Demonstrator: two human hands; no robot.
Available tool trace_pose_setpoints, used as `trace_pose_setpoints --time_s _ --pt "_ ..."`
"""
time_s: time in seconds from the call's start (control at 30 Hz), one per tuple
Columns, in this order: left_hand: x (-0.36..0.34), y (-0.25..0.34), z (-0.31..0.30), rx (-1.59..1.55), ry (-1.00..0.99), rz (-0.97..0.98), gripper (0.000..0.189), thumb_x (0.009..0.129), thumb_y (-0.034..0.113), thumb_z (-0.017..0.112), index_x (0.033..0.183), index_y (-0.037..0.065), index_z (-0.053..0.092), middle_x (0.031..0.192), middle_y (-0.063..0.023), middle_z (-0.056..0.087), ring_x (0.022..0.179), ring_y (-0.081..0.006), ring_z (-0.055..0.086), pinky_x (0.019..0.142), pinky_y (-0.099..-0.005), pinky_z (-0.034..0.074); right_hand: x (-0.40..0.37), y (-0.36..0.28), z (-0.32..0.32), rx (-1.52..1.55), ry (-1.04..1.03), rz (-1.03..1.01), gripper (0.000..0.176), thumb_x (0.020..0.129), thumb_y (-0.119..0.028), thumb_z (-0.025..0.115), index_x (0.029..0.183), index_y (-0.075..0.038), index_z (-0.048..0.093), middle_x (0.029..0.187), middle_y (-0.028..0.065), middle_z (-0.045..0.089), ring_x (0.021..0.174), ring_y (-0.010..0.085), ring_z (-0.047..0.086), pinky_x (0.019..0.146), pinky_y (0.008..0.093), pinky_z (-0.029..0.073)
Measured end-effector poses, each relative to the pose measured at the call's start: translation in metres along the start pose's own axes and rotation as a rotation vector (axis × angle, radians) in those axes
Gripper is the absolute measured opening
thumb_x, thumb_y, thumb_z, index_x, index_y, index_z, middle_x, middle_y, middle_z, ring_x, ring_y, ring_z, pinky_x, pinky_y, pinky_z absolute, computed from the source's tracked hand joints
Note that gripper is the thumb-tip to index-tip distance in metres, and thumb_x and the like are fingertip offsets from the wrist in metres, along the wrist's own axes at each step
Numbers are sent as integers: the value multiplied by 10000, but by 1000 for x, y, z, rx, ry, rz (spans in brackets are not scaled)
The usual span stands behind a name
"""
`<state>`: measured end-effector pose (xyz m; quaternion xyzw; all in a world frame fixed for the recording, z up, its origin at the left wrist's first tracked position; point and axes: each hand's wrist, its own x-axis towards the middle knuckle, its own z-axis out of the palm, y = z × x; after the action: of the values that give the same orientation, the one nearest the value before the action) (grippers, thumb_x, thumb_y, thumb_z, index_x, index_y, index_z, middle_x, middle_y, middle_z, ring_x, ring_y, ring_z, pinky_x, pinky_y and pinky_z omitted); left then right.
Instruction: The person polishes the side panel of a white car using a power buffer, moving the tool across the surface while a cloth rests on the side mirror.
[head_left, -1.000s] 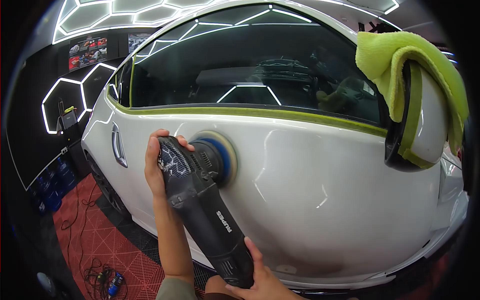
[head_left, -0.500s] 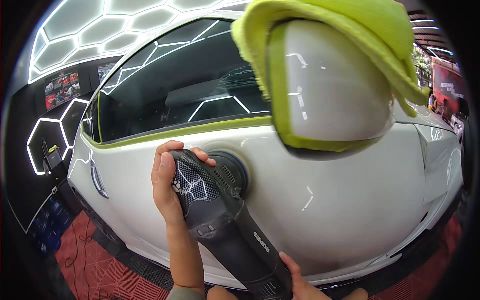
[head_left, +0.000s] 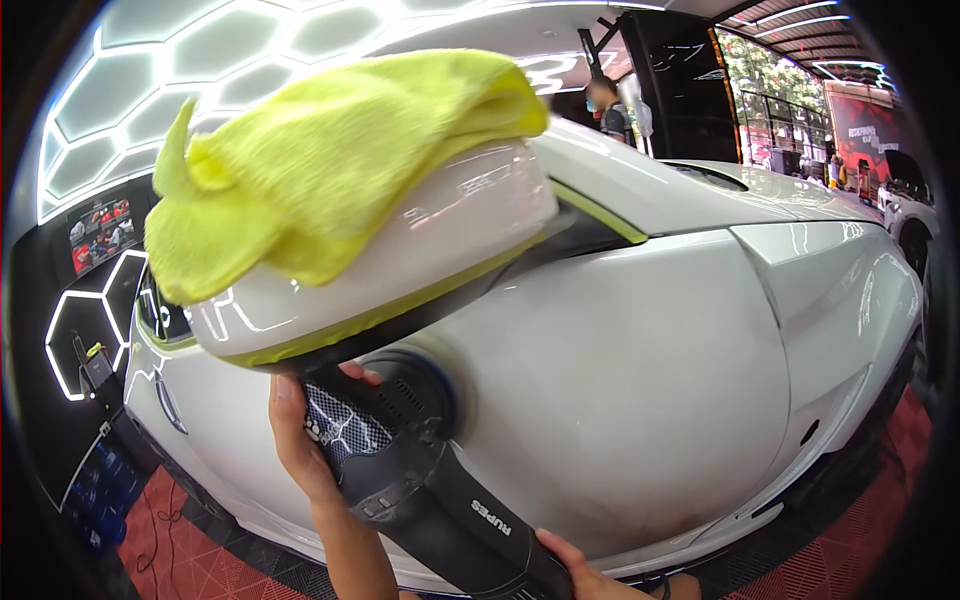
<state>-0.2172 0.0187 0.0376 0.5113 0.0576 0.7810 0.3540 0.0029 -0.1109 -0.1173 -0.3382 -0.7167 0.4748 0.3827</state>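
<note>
A black RUPES polisher (head_left: 415,500) is held in both hands, its round pad (head_left: 440,385) against the white car door (head_left: 630,380). My left hand (head_left: 300,435) wraps around the polisher's head, fingers partly hidden behind it. Lower down, my right hand (head_left: 568,562) grips the rear of the body. Just above the polisher's head juts the white side mirror (head_left: 470,200), edged with yellow-green masking tape (head_left: 370,325). A bright yellow microfibre cloth (head_left: 350,160) drapes over the mirror's top.
The car's front fender (head_left: 825,270) curves away to the right. Red floor tiles (head_left: 835,545) lie below, with a dark cord (head_left: 150,540) at left. A person (head_left: 608,108) stands beyond the car near a black pillar (head_left: 683,85). Another white car (head_left: 908,205) is at far right.
My view has swung toward the car's front, so the mirror and cloth now appear further left. The polisher has shifted along the door from beside the mirror to beneath it.
</note>
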Motion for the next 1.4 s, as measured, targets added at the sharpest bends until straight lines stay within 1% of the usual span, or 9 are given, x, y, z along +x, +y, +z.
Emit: trace_pose_setpoints --time_s 0.27,0.47,0.93,1.07,1.13,1.17,1.23,1.37,1.4 --pt "-19 -15 33 4 -13 -4 356 1015 337 431 1166 31 535 887 -184 628 811 -285 647 715 -370 564 -32 -1 -33 -59 11 -1 1087 741 -230 819 1535 -119 85 1517 231 246 1400 337 278 1137 422 240" --pt "-36 -31 63 112 -10 -47 419 972 343 489 1149 -37 475 887 -221 644 807 -302 659 727 -367 558 -62 10 -53 104 5 -45 1119 730 -190 835 1538 -134 62 1518 205 244 1401 303 272 1133 417 240" --pt "-64 -86 192 47 -380 -176 318 1000 286 455 1154 10 495 926 -200 645 842 -289 681 723 -372 583 -147 33 -106 97 270 -105 1223 678 -304 871 1541 -128 24 1576 168 107 1453 313 126 1154 454 166" --pt "-73 -103 226 -17 -497 -224 269 987 227 523 1148 12 522 929 -177 661 866 -223 670 757 -322 561 -166 41 -124 45 342 -128 1218 663 -291 877 1537 -96 52 1581 160 104 1451 319 135 1150 456 175" --pt "-77 -108 240 -29 -545 -257 245 986 206 528 1137 13 534 938 -163 664 862 -214 672 762 -318 558 -169 52 -131 94 304 -234 1184 761 -88 805 1511 -121 -110 1488 234 312 1361 308 373 1106 410 311" --pt "-81 -110 247 -53 -553 -277 226 985 185 531 1131 13 542 944 -153 667 864 -200 672 764 -310 555 -174 56 -133 99 306 -232 1184 761 -88 805 1511 -121 -110 1488 234 312 1361 308 373 1106 410 311" --pt "-86 -115 256 -68 -571 -301 228 984 186 533 1132 13 541 943 -149 667 863 -193 670 764 -305 552 -182 63 -135 302 309 -251 1239 708 -35 837 1512 -93 -104 1542 184 194 1437 261 182 1154 409 140" --pt "-92 -125 267 -21 -607 -266 254 994 220 500 1133 9 526 934 -181 658 870 -246 683 757 -339 573 -193 62 -141 203 328 -249 1242 704 -27 835 1514 -97 -104 1540 178 209 1428 281 216 1148 412 172" --pt "-91 -126 268 -24 -614 -260 257 996 223 497 1131 7 528 934 -180 659 868 -242 681 760 -339 572 -196 59 -140 104 375 -164 1209 677 -153 858 1524 -89 -3 1563 165 147 1443 296 165 1150 427 163"
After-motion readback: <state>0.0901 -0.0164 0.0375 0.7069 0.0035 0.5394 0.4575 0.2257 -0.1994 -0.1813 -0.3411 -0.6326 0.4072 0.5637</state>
